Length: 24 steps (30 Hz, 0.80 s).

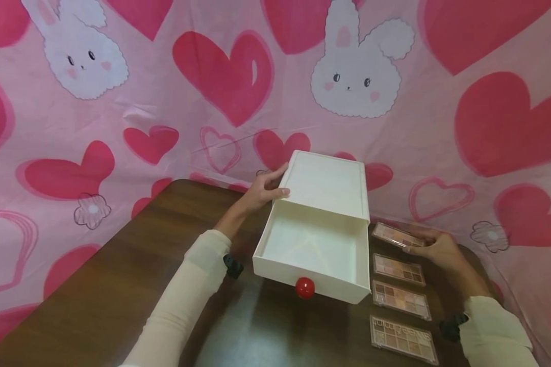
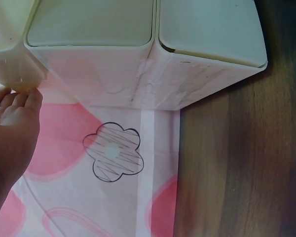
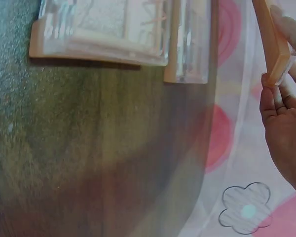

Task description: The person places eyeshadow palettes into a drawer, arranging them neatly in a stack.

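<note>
A white drawer box point(image 1: 328, 183) stands with its drawer point(image 1: 314, 244) pulled out toward me, a red round knob point(image 1: 305, 288) on its front. My left hand point(image 1: 261, 191) holds the box's left edge, thumb near the front top corner; in the left wrist view the fingertips point(image 2: 33, 98) touch a white side. At the right, my right hand point(image 1: 443, 250) pinches an eyeshadow palette point(image 1: 397, 234) with a clear lid. The right wrist view shows that palette point(image 3: 275, 44) raised on edge between thumb and fingers. The drawer's visible floor is bare.
Three more palettes lie in a column right of the drawer: one point(image 1: 398, 268) nearest the held one, another point(image 1: 401, 299), and a larger one point(image 1: 403, 339) closest to me. A pink heart-and-rabbit cloth point(image 1: 294, 102) hangs behind the dark wooden table point(image 1: 133, 285).
</note>
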{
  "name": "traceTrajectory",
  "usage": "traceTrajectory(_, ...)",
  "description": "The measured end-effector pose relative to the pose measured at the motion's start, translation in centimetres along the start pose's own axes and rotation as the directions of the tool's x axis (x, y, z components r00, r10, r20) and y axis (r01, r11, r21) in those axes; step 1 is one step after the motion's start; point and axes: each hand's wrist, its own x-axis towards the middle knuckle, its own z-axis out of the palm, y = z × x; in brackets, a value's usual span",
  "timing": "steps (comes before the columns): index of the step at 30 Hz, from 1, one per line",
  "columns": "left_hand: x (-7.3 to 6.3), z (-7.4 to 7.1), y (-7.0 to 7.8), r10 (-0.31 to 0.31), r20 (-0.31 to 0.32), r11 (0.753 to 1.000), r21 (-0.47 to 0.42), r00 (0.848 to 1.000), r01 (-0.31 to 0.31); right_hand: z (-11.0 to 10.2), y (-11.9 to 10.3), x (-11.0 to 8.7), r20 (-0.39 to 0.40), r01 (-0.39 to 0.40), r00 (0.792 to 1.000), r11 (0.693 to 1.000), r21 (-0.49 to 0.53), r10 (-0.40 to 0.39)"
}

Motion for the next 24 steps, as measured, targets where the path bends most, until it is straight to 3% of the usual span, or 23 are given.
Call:
traceTrajectory(13,-0.1,0.1,0.4,-0.026,0.009,1.0,0.014,1.0,0.026,-0.6,-2.4,-2.4,-0.038,0.06,0.998,0.985,0.165,-0.054)
traceTrajectory(17,-0.1,0.0,0.5,-0.019,0.005,1.0,0.024,1.0,0.019,-1.4,-3.2,-3.3,-0.053,0.077,0.996,0.987,0.141,-0.07)
traceTrajectory(21,-0.1,-0.1,0.5,-0.018,0.005,0.999,0.038,1.0,0.018,-2.2,-3.9,-4.3,-0.094,0.083,0.993,0.995,0.053,-0.078)
traceTrajectory(24,0.0,-0.1,0.2,-0.019,0.006,0.999,0.036,1.0,0.018,-2.5,-4.4,-5.0,-0.11,0.089,0.99,0.994,0.056,-0.083)
